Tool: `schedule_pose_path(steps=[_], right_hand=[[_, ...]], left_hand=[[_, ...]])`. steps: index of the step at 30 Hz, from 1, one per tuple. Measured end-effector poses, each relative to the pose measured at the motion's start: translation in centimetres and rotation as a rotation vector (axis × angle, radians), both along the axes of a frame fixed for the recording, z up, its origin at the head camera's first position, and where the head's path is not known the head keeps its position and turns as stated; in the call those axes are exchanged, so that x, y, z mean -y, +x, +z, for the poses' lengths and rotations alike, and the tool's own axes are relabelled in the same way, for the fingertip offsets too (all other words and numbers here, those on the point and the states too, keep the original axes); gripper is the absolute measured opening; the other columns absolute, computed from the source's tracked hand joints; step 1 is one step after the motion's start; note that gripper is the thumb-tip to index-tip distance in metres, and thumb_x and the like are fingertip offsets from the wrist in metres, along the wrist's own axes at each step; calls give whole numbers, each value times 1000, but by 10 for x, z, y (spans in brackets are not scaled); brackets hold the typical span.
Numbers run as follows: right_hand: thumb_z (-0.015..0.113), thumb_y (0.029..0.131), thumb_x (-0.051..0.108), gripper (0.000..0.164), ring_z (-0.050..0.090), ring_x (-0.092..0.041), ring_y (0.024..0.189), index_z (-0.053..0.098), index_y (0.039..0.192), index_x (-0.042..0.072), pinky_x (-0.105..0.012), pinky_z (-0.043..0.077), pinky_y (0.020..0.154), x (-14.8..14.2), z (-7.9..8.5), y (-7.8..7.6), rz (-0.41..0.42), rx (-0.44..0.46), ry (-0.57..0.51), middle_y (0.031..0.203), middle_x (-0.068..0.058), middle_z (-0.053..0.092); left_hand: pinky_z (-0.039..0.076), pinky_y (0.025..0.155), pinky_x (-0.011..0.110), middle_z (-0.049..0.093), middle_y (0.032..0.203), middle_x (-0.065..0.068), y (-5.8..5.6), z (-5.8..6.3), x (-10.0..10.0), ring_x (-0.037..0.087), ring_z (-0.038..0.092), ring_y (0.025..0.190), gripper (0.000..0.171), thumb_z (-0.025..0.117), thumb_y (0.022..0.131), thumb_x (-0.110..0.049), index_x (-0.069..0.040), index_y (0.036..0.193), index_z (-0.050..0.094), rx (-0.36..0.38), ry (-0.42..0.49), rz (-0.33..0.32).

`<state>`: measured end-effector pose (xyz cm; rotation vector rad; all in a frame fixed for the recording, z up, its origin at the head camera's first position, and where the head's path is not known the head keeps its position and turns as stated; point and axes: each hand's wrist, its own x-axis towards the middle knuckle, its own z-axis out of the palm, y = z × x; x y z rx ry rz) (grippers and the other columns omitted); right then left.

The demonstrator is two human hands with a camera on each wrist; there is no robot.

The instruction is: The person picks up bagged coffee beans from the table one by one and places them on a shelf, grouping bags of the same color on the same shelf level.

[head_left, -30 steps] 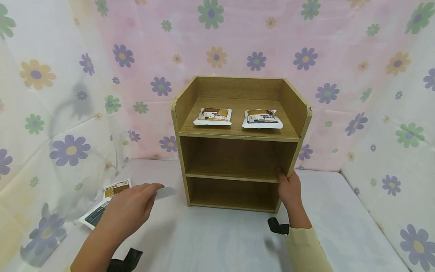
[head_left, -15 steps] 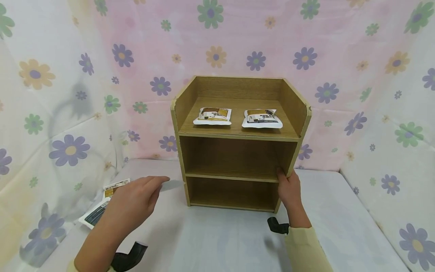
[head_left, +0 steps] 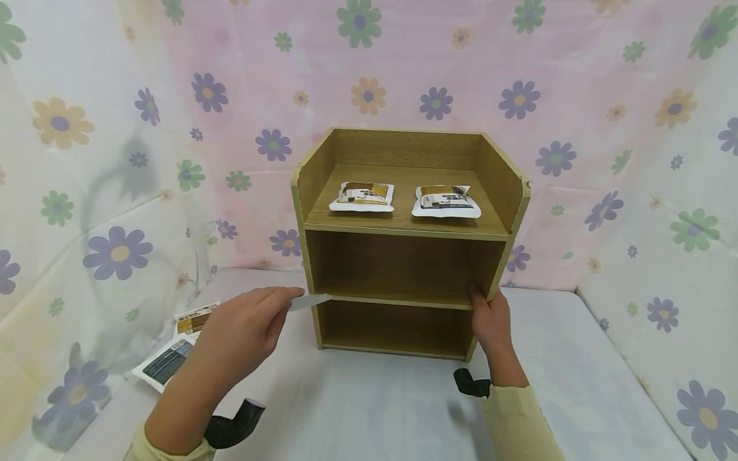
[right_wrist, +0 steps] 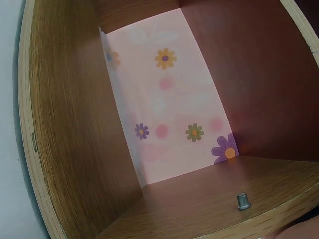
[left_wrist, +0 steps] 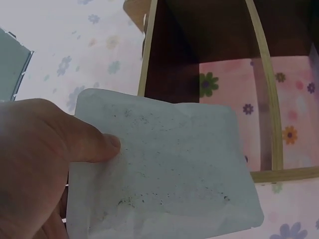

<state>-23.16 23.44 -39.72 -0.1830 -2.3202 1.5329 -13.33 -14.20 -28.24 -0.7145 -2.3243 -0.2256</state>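
My left hand (head_left: 239,336) pinches a flat white packet (left_wrist: 164,169) by its edge, thumb on top. The packet's plain, speckled side fills much of the left wrist view. From the head view it is a thin pale strip, its tip overlapping the left front edge of a wooden shelf unit (head_left: 398,299) near the middle board. My right hand (head_left: 491,320) grips the unit's right side panel, thumb at the inner face; only a sliver of it enters the right wrist view. Two printed packets, a left one (head_left: 362,197) and a right one (head_left: 446,202), lie on the top shelf.
At left on the white-covered table (head_left: 369,410) lie a brown-and-white packet (head_left: 193,322) and a dark-labelled packet (head_left: 167,365), partly behind my left forearm. Flowered cloth (head_left: 398,64) surrounds the table. A small metal peg (right_wrist: 243,201) juts from a panel inside the unit.
My left hand has moved right and slightly up toward the shelf unit, and the packet it holds now shows past the fingertips. The right hand keeps its grip in place.
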Motion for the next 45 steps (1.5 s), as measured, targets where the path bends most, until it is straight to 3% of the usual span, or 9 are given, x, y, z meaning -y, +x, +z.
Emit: schedule_pose_path(steps=[8, 21, 38, 45], right_hand=[[37, 103, 37, 53, 49, -42, 128, 40, 145, 5, -61, 39, 105, 0, -1, 1, -1, -23, -8, 141, -23, 49], [37, 103, 38, 54, 48, -41, 128, 40, 144, 4, -60, 38, 106, 0, 4, 1, 4, -4, -12, 140, -24, 49], [36, 102, 42, 56, 49, -40, 128, 37, 148, 8, -61, 39, 105, 0, -2, -1, -4, 16, -21, 143, -21, 47], [36, 102, 42, 57, 49, -41, 128, 38, 148, 8, -61, 39, 105, -1, -3, -2, -11, 5, -19, 143, -21, 47]], left_hand=[[56, 59, 32, 75, 95, 2, -12, -1, -9, 17, 70, 77, 29, 67, 81, 2, -11, 107, 70, -113, 29, -96], [59, 65, 33, 75, 95, 4, -30, -11, -23, 19, 71, 82, 31, 68, 82, 1, -11, 111, 69, -122, 36, -141], [59, 69, 31, 74, 100, 1, -48, -20, -42, 18, 71, 82, 31, 69, 83, 0, -14, 111, 70, -47, -15, -137], [59, 73, 32, 74, 102, -1, -56, -27, -56, 17, 71, 90, 34, 73, 79, -1, -16, 110, 69, -67, -148, -100]])
